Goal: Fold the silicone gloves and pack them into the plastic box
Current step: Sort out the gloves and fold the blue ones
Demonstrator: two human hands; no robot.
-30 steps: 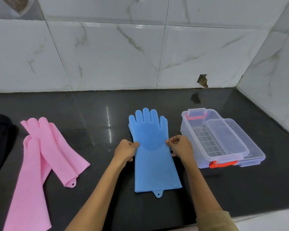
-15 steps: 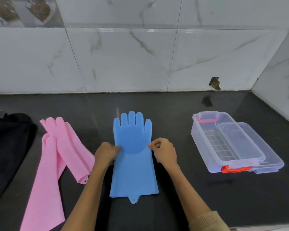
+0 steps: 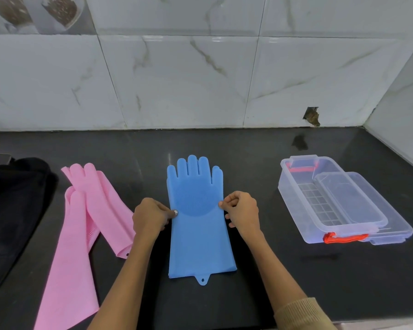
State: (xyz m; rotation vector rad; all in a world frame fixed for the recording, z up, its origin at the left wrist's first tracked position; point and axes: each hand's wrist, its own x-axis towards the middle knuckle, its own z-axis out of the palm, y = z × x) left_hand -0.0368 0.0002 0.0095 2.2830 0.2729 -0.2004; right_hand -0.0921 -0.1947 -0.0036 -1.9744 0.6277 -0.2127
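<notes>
both hands pinch the blue glove [image 3: 199, 225] lying flat on the counter [image 3: 248, 148], left hand [image 3: 149, 216] and right hand [image 3: 242, 213] at its edges. pink gloves [image 3: 88, 217] run off the bottom edge; the clear box [image 3: 329, 198] sits open at the right.

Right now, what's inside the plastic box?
The box is open. Inside shows a clear grid insert; the lid leans across its right rim, partly over it. No gloves visible; the floor under the lid is hard to read.
</notes>
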